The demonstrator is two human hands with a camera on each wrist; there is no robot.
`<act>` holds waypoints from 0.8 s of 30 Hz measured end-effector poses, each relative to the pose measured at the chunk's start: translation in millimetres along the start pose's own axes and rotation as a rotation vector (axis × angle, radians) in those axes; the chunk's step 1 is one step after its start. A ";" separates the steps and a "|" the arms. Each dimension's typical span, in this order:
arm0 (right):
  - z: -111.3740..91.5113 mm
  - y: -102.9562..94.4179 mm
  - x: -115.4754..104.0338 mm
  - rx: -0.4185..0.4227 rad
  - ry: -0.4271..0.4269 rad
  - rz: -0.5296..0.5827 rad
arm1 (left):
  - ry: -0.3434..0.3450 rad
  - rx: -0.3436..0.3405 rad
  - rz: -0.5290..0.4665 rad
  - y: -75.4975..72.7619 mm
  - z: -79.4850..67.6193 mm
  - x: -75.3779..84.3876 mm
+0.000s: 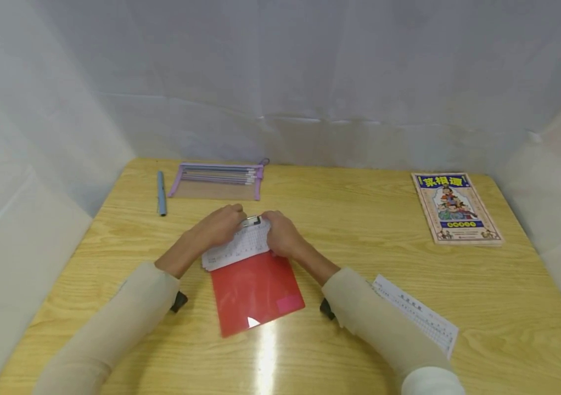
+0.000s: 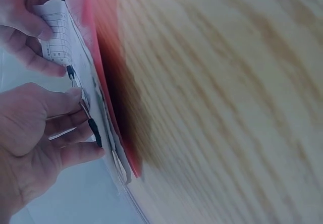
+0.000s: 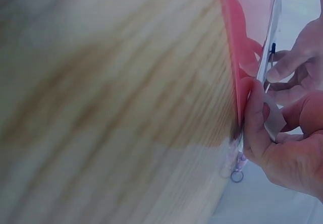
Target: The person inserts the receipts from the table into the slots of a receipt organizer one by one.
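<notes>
A translucent red clipboard [image 1: 253, 291] lies tilted on the wooden table, with a stack of printed sheets [image 1: 241, 247] across its upper part. At its top edge is a metal wire clip [image 1: 252, 220] with black ends. My left hand [image 1: 222, 225] pinches this clip; the left wrist view shows the thumb [image 2: 68, 100] against the wire. On the other side, my right hand [image 1: 282, 236] pinches the sheets near the clipboard's top right corner. A bent paper corner [image 3: 273, 119] shows between its thumb and fingers in the right wrist view.
A loose printed sheet [image 1: 419, 315] lies partly under the right sleeve. At the back left are a blue pen [image 1: 161, 193] and a mesh pencil pouch [image 1: 218, 191] with several pencils. A comic-covered book [image 1: 455, 208] lies at the back right. Pale sheeting [image 1: 300, 82] surrounds the table.
</notes>
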State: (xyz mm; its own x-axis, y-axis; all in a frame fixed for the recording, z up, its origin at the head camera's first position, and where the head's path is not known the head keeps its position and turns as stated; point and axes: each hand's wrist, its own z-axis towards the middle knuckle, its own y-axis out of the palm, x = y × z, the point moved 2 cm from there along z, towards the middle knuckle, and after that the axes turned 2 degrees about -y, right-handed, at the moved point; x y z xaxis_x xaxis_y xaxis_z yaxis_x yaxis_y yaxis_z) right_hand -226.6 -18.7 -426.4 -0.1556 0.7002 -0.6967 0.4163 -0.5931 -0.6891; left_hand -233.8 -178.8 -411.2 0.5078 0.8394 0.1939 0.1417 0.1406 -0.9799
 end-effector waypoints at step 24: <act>-43.9 -69.2 41.2 0.108 -0.088 -0.054 | 0.001 0.043 0.024 4.7 -0.9 -1.8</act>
State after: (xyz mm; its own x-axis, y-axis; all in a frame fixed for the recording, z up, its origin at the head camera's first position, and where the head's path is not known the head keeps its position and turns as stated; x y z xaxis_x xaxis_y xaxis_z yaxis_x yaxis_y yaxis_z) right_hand -222.6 68.7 -398.7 -0.2549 0.6977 -0.6696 0.3071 -0.5982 -0.7402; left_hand -233.3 -180.1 -416.1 0.5118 0.8421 0.1702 0.0927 0.1428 -0.9854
